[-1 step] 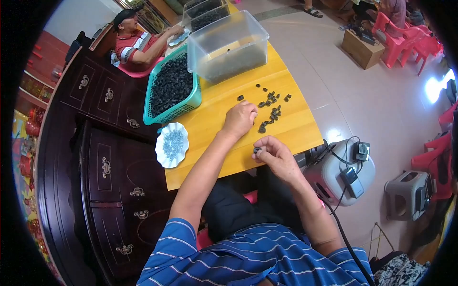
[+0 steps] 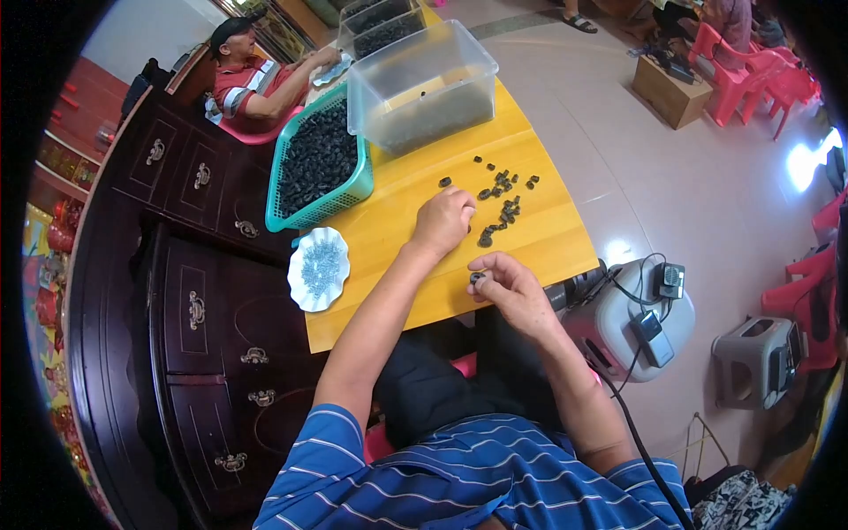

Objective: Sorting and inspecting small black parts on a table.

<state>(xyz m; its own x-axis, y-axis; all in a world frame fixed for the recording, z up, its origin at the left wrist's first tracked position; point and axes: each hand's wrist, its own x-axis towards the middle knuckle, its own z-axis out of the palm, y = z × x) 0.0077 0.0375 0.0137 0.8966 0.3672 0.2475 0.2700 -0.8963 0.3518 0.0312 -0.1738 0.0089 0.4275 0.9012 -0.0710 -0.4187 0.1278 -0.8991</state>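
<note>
Head view gives us both hands over the near end of the yellow table (image 2: 561, 243). Our right hand (image 2: 511, 287) has thumb and forefinger pinched together on one small dark piece (image 2: 477, 277), close above the near edge, with the wrist out past the wood. Our left hand (image 2: 444, 221) is half curled, low at the tabletop, knuckles up; whether its fingers have hold of anything we cannot tell (the hand itself hides their tips).

Just beyond those fingers sits a lone piece (image 2: 445, 182), and to their right lie the loose pieces (image 2: 509, 210), strung out in an uneven cluster. Left of our left forearm is a scalloped white dish (image 2: 321, 301) of pale blue bits (image 2: 321, 268). Behind it stands the green basket (image 2: 355, 187), heaped with dark pieces, with the clear bin (image 2: 468, 97) beside it.

What could go wrong, as we judge it: the pinch takes in only a little of the piece, so a slack or uneven squeeze could let it slip, and so near the edge it might drop into our lap or onto the floor. A careless sweep of the left hand could scatter the cluster toward the table's right side. Our left forearm, if drawn outward, might knock the dish and spill its bits. The black cable (image 2: 632, 426) runs close by our right forearm; a sharp pull back could catch it.
</note>
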